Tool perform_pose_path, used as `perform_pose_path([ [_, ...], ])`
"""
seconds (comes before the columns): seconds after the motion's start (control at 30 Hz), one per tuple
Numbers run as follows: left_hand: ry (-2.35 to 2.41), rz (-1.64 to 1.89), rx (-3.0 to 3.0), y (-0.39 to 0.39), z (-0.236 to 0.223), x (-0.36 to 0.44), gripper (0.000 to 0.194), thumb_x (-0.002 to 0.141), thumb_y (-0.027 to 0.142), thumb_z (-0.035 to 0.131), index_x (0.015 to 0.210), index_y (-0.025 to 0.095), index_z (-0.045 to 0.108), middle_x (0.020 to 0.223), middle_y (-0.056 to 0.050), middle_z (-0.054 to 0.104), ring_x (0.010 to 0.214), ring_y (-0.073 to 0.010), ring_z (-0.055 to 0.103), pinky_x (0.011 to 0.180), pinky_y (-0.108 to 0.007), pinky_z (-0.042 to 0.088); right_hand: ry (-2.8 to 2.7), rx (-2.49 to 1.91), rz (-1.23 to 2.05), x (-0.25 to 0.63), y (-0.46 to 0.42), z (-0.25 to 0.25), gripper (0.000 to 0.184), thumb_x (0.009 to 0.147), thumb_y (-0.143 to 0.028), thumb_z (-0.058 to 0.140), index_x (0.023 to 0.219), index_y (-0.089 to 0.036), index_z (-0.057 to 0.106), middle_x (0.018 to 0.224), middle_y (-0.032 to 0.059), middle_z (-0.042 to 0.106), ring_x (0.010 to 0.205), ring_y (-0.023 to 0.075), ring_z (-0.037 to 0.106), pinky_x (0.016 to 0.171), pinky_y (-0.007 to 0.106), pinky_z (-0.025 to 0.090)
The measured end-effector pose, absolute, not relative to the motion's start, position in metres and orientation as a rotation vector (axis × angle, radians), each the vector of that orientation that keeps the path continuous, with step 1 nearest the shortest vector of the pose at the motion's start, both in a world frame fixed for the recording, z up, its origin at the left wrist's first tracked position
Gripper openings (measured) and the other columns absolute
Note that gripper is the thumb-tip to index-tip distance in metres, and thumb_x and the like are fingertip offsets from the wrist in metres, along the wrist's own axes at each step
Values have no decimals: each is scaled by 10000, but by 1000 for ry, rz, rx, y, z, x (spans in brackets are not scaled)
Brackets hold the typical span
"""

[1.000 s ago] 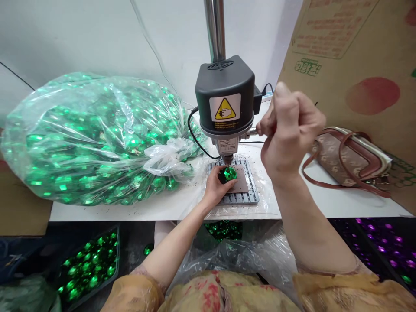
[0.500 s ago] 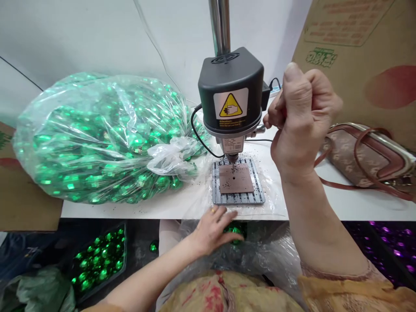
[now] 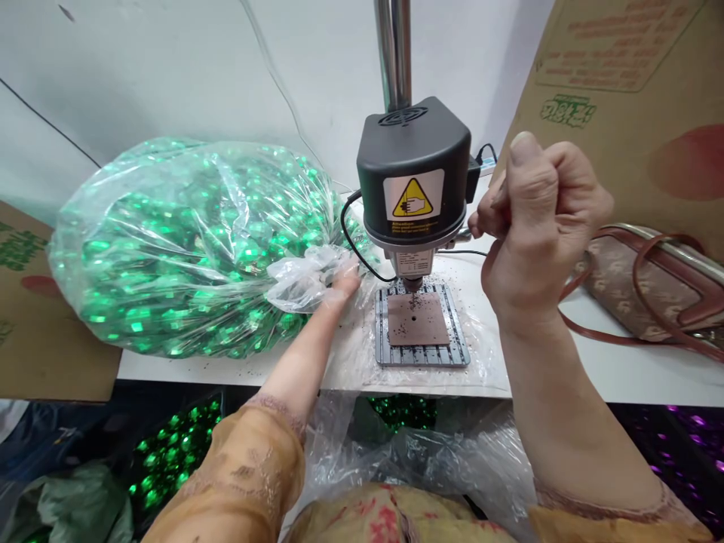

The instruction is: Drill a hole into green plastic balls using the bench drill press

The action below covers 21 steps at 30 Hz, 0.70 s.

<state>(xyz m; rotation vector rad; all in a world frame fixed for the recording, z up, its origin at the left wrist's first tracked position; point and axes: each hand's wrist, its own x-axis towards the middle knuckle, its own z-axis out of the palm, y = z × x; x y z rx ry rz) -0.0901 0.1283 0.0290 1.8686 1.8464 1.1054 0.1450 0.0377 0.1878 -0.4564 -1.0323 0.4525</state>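
My right hand point(image 3: 537, 219) is closed in a fist at the right side of a small black drill press point(image 3: 417, 162), around its feed lever, which shows only as a short metal stub point(image 3: 461, 237). My left hand point(image 3: 345, 279) reaches to the gathered, crumpled mouth of a big clear plastic bag point(image 3: 197, 241) full of shiny green faceted balls. The bag's plastic and the angle hide its fingers. Below the drill bit lies a brown square board point(image 3: 418, 320) with a dark hole, on the slotted metal base point(image 3: 423, 357). Dark shavings are scattered over both.
A patterned handbag point(image 3: 639, 286) with a brown strap lies at the right, before a large cardboard box point(image 3: 633, 113). Another carton point(image 3: 73, 354) stands at the left. Below the white table point(image 3: 226, 371) are green balls point(image 3: 170, 452), clear plastic sheeting point(image 3: 418, 460) and purple balls point(image 3: 695, 437).
My left hand has moved from the table's front edge, forward and left to the bag's mouth. A green ball that was under it no longer shows there. My right hand stays at the lever.
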Motion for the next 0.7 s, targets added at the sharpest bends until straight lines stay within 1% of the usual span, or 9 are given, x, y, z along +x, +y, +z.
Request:
perform_pose_path([
  [0.07, 1818, 1117, 1892, 113, 32, -92, 350, 706, 138, 738, 1041, 213, 668, 1117, -107, 683, 1271, -346, 524, 1121, -499, 399, -1037, -472, 440, 145, 37, 188, 405, 883, -376, 604, 622, -194, 353, 531, -53, 354, 455, 27, 324, 452, 236, 271],
  [0.1, 1798, 1128, 1890, 102, 34, -92, 337, 735, 185, 735, 1063, 210, 661, 1106, -102, 684, 1246, -337, 542, 1109, -492, 413, -1041, -478, 435, 145, 36, 188, 401, 888, -373, 596, 625, -193, 352, 534, -52, 357, 460, 26, 327, 458, 234, 276],
  [0.2, 1644, 1213, 1770, 59, 37, -91, 310, 858, 364, 666, 1117, 199, 628, 1066, -76, 683, 1089, -257, 619, 1004, -410, 495, -1049, -455, 433, 144, 36, 188, 403, 891, -370, 590, 629, -195, 339, 532, -53, 343, 453, 24, 325, 451, 230, 274],
  [0.27, 1459, 1227, 1607, 31, 37, -88, 398, 890, 472, 633, 1187, 210, 597, 1070, -65, 681, 956, -202, 650, 865, -345, 548, -1044, -436, 428, 144, 37, 187, 410, 887, -369, 597, 627, -196, 330, 527, -56, 331, 446, 23, 317, 445, 229, 268],
  [0.33, 1281, 1214, 1458, 9, 36, -83, 518, 856, 541, 674, 1256, 232, 565, 1097, -70, 684, 896, -182, 665, 772, -314, 562, -1040, -440, 415, 143, 38, 187, 414, 888, -372, 597, 627, -196, 329, 523, -58, 330, 447, 21, 317, 447, 224, 267],
  [0.4, 1179, 1227, 1356, -3, 35, -77, 607, 785, 560, 753, 1262, 235, 566, 1126, -86, 690, 946, -198, 680, 793, -320, 568, -1043, -449, 409, 143, 38, 187, 416, 892, -381, 591, 631, -196, 325, 523, -61, 333, 447, 16, 317, 447, 218, 266],
  [0.47, 1156, 1258, 1315, -6, 34, -71, 624, 737, 567, 798, 1215, 220, 598, 1153, -101, 695, 1035, -225, 679, 871, -345, 562, -1047, -439, 409, 143, 39, 187, 418, 890, -391, 591, 637, -195, 321, 524, -66, 339, 442, 10, 315, 438, 213, 259],
  [0.57, 1180, 1229, 1349, -3, 31, -63, 594, 755, 579, 780, 1196, 210, 632, 1162, -105, 705, 1065, -235, 675, 930, -373, 549, -1063, -436, 400, 144, 40, 186, 427, 887, -417, 586, 643, -197, 313, 521, -73, 338, 440, 7, 325, 430, 206, 275],
  [0.7, 1192, 1154, 1503, 5, 22, -53, 596, 801, 524, 762, 1282, 222, 581, 1161, -83, 700, 1056, -207, 663, 943, -357, 527, -1089, -485, 395, 145, 39, 186, 436, 895, -458, 559, 650, -203, 304, 521, -75, 313, 448, 7, 311, 435, 207, 293],
])
